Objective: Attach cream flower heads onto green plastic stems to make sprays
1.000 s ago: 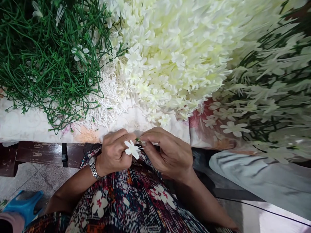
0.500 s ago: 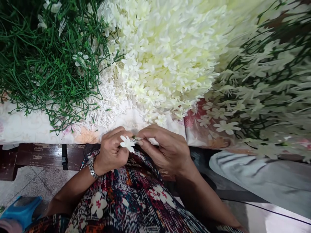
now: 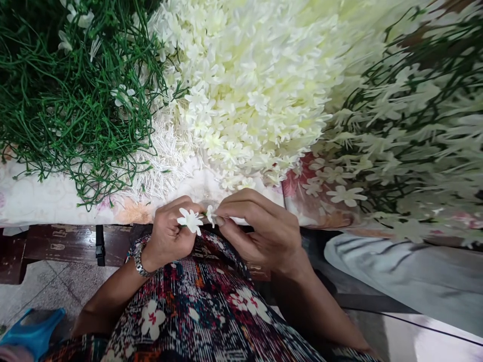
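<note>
Close to my body, my left hand (image 3: 170, 232) is closed around what seems to be a green stem, mostly hidden by the fingers. An artificial white flower (image 3: 189, 220) with open petals sticks out from that hand. Thumb and forefinger of my right hand (image 3: 266, 229) pinch a smaller white blossom (image 3: 210, 215) just to its right, beside a bit of green stem tip. Beyond the hands lie a tangled heap of green plastic stems (image 3: 94, 115), a pile of thin white stamens (image 3: 169, 156) and a large mound of loose cream-white petals (image 3: 256, 95).
Finished-looking white flowers on green stems (image 3: 407, 130) are heaped at the right. A floral cloth (image 3: 56, 196) covers the table. Below are a dark wooden bench (image 3: 64, 246), a blue plastic stool (image 3: 33, 329) and another person's grey-clad leg (image 3: 396, 276).
My right hand has shifted slightly right, and the small blossom in its fingertips now shows clearly. My left hand has moved a little left with its flower.
</note>
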{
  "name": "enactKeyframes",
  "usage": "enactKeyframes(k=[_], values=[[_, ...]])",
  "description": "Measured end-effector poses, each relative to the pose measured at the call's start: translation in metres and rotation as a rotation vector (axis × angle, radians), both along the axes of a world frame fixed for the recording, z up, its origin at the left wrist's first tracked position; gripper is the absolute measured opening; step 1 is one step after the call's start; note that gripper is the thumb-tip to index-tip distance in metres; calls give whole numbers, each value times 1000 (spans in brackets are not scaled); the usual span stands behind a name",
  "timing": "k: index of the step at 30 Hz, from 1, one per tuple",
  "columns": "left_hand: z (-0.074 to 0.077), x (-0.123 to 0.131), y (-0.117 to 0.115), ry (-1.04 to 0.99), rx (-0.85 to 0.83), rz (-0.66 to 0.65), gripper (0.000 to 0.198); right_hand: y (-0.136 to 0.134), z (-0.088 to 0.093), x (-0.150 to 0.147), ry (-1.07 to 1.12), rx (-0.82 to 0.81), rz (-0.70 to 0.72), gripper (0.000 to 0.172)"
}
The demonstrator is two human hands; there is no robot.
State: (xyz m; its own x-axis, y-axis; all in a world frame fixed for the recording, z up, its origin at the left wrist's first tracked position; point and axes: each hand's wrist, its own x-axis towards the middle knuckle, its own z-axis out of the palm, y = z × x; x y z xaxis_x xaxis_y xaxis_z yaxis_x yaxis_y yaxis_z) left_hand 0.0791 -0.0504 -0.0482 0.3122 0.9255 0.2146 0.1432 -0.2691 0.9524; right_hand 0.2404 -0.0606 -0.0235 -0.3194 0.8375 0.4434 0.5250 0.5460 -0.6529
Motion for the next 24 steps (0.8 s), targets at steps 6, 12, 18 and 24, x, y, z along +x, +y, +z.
enactKeyframes(k=[6, 12, 18, 24], values=[[-1, 0, 0, 43, 51, -12, 15, 1, -5, -2, -95, 22, 18, 21], [-1, 2, 0, 62, 88, 14, 19, 2, -10, -3, -155, 4, 12, 16], [-2, 5, 0, 100, 95, 43, 15, 3, -9, -5, -219, 39, 33, 15], [2, 1, 0, 110, 62, -14, 14, 2, -7, -5, -143, 27, 38, 16]])
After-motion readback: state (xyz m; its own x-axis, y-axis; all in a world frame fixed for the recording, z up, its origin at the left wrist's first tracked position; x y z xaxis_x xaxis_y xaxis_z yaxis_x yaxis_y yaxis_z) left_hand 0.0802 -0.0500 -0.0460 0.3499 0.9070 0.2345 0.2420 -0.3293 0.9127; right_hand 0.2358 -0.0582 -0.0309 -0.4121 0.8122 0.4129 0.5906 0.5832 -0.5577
